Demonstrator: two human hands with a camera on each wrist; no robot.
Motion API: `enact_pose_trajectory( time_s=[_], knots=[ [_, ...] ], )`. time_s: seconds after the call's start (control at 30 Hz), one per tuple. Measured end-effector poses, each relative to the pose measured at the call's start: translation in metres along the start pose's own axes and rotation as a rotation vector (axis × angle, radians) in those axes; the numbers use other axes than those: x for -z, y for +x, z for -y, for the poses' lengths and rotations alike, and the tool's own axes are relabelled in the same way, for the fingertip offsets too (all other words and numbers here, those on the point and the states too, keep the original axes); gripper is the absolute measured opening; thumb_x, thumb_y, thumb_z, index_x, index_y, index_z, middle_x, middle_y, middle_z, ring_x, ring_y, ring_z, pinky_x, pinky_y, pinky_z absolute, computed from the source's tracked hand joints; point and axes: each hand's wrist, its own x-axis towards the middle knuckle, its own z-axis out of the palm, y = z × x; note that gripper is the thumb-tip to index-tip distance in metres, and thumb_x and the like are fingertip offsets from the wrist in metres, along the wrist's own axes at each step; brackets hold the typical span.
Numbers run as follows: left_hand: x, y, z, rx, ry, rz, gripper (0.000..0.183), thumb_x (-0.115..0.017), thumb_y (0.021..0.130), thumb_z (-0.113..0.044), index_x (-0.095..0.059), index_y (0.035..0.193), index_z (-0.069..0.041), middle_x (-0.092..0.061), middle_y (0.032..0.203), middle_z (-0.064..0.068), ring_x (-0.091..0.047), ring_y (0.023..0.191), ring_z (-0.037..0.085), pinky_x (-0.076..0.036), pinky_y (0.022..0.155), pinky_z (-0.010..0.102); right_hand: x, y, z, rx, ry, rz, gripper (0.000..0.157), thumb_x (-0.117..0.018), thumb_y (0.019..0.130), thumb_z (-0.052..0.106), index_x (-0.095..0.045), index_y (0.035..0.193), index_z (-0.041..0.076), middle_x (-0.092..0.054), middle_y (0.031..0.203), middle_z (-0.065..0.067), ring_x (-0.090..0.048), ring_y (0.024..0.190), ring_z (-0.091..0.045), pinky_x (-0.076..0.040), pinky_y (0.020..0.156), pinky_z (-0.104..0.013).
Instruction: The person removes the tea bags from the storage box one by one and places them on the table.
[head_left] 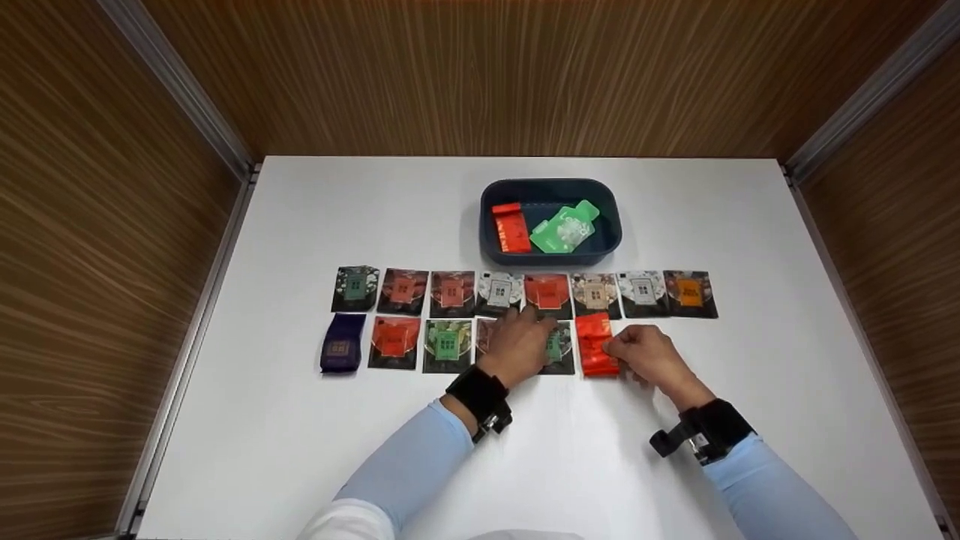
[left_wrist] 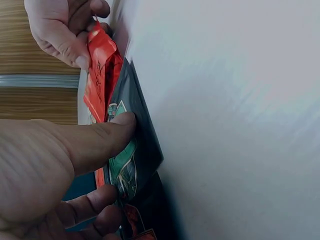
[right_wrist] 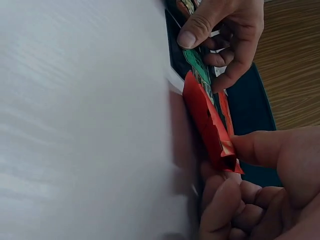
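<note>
Along its right edge, my right hand (head_left: 651, 356) pinches a red sachet (head_left: 595, 345) at the right end of the lower row. In the right wrist view, the sachet (right_wrist: 207, 122) is tilted, with the thumb on one side and the fingers at the other. My left hand (head_left: 517, 345) rests over the neighbouring flat packets. Its thumb lies on a dark packet with a green label (left_wrist: 122, 155), seen in the left wrist view, and its other fingers are near that packet's edge. A reddish-brown labelled packet (head_left: 484, 334) is partly hidden under the left hand.
Behind the rows stands a dark blue bin (head_left: 551, 259) holding a red sachet (head_left: 512, 228) and a green packet (head_left: 564, 229). Several flat packets form an upper row, ending at an orange-labelled one (head_left: 690, 294). A purple sachet (head_left: 343, 343) lies at lower left. Wood-grain panels (head_left: 480, 82) enclose the white table (head_left: 300, 450).
</note>
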Motion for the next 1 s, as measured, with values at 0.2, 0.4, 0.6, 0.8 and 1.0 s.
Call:
enact_pose_trajectory(
  time_s=[0.2, 0.4, 0.6, 0.8, 1.0],
  knots=[
    [0.0, -0.001, -0.001, 0.014, -0.005, 0.015, 0.06, -0.086, 0.088, -0.035, -0.065, 0.143, -0.025, -0.062, 0.138, 0.012, -0.057, 0.122, 0.036, -0.052, 0.102, 0.051, -0.003, -0.002, 0.005, 0.014, -0.087, -0.012, 0.024, -0.07, 0.096, 0.027, -0.068, 0.095, 0.004, -0.061, 0.062, -0.004, -0.055, 0.048, -0.015, -0.05, 0.043, -0.032],
    [0.0, -0.002, -0.001, 0.006, -0.005, 0.011, 0.057, -0.084, 0.09, -0.034, -0.065, 0.143, -0.024, -0.064, 0.136, 0.011, -0.058, 0.118, 0.035, -0.054, 0.097, 0.051, -0.001, -0.001, 0.006, 0.009, -0.111, -0.035, 0.023, -0.069, 0.098, 0.027, -0.069, 0.094, 0.004, -0.061, 0.065, -0.004, -0.056, 0.05, -0.015, -0.052, 0.046, -0.032],
    [0.007, 0.0, 0.004, -0.05, -0.06, -0.032, 0.045, -0.076, 0.098, -0.035, -0.068, 0.139, -0.018, -0.069, 0.128, 0.009, -0.061, 0.116, 0.031, -0.051, 0.102, 0.046, 0.005, 0.001, 0.016, 0.07, -0.116, -0.077, 0.023, -0.064, 0.1, 0.025, -0.068, 0.097, 0.003, -0.064, 0.075, -0.007, -0.059, 0.056, -0.017, -0.051, 0.05, -0.032],
    [0.023, 0.012, 0.018, -0.044, -0.12, -0.119, 0.035, -0.068, 0.103, -0.029, -0.071, 0.135, -0.014, -0.071, 0.129, 0.007, -0.062, 0.115, 0.028, -0.05, 0.102, 0.042, 0.012, 0.008, 0.043, 0.186, -0.099, -0.13, 0.021, -0.058, 0.102, 0.019, -0.07, 0.101, 0.001, -0.071, 0.095, -0.015, -0.061, 0.062, -0.019, -0.049, 0.06, -0.031],
    [0.045, 0.025, 0.031, -0.023, -0.161, -0.21, 0.028, -0.064, 0.106, -0.025, -0.075, 0.129, -0.014, -0.072, 0.121, 0.005, -0.061, 0.113, 0.024, -0.048, 0.1, 0.037, 0.007, 0.023, 0.078, 0.316, -0.112, -0.196, 0.019, -0.06, 0.103, 0.018, -0.069, 0.095, 0.003, -0.066, 0.084, -0.009, -0.055, 0.067, -0.019, -0.044, 0.067, -0.034]
  ],
)
